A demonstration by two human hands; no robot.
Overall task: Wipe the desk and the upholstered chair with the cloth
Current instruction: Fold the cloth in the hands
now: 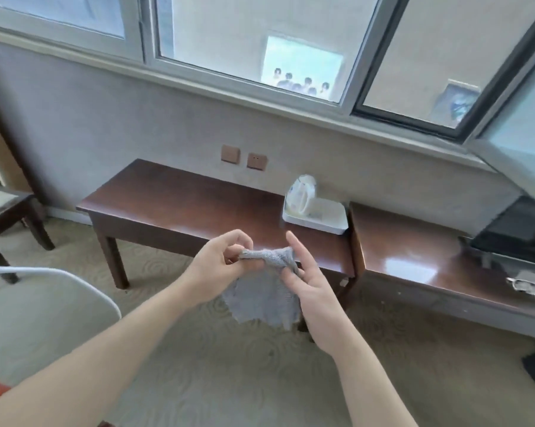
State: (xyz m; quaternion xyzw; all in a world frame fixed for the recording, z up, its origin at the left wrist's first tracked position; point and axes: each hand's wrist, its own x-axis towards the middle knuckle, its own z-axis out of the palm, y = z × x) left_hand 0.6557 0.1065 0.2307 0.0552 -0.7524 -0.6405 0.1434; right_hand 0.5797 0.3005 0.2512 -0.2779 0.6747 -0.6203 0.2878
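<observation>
A grey terry cloth (261, 297) hangs in the air in front of the dark brown wooden desk (180, 204). My left hand (220, 263) pinches its top left corner. My right hand (306, 278) pinches the top right part between thumb and fingers, the index finger sticking up. Both hands are above the floor, just before the desk's front edge. An upholstered chair (1, 208) with a pale seat and dark wooden legs stands at the far left, partly cut off by the frame.
A white tray (317, 221) with a white kettle (301, 195) sits at the desk's right end. A second wooden unit (414, 251) adjoins on the right, holding a black television (518, 229). A white rounded object (44, 303) is at lower left. Patterned carpet covers the floor.
</observation>
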